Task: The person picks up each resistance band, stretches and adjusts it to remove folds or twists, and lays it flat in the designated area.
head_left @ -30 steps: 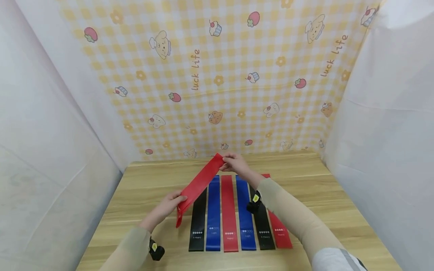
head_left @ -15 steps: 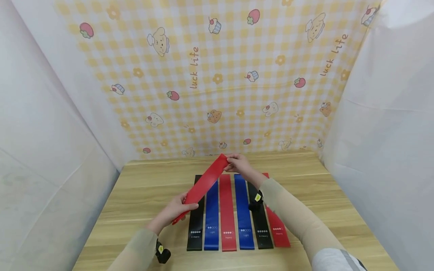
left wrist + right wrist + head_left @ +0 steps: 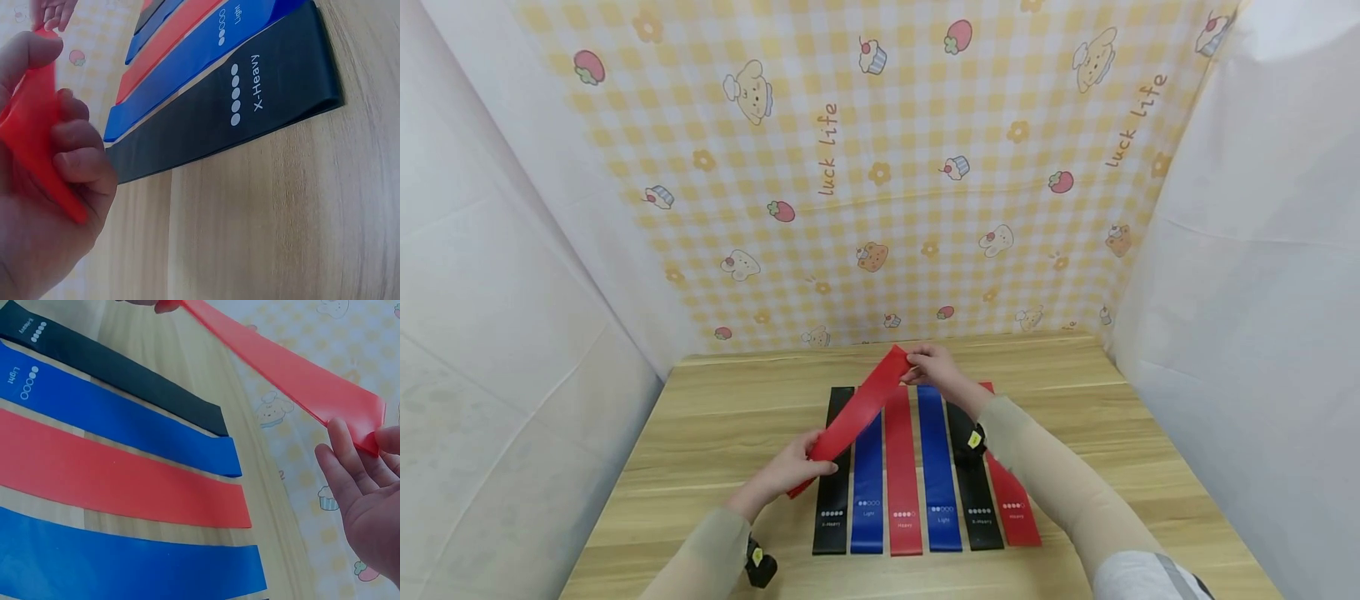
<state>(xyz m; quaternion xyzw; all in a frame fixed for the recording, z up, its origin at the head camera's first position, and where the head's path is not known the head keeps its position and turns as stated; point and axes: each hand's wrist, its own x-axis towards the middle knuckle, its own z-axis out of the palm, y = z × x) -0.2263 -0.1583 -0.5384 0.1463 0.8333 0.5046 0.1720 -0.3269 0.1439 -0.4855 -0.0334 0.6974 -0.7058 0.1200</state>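
Note:
A red resistance band (image 3: 860,408) stretches slantwise between both hands, held above the table. Its lower end is gripped by my left hand (image 3: 792,468), thumb on top and fingers curled beneath, as the left wrist view shows. At the far upper end my right hand (image 3: 936,368) pinches the band between thumb and fingers. Under the held band lie a black band (image 3: 831,525) marked X-Heavy and a blue band (image 3: 868,500) marked Light, each partly covered by it in the head view.
Further right in the row lie another red band (image 3: 903,483), a second blue band (image 3: 940,483), a second black band (image 3: 979,500) and a red band (image 3: 1017,508) at the end. A yellow checked cloth (image 3: 880,208) hangs behind the wooden table (image 3: 715,417).
Both hands have moved slightly right with the red band. Its lower end, hanging loose before, is now gathered in the left hand. The right hand has also come down a little.

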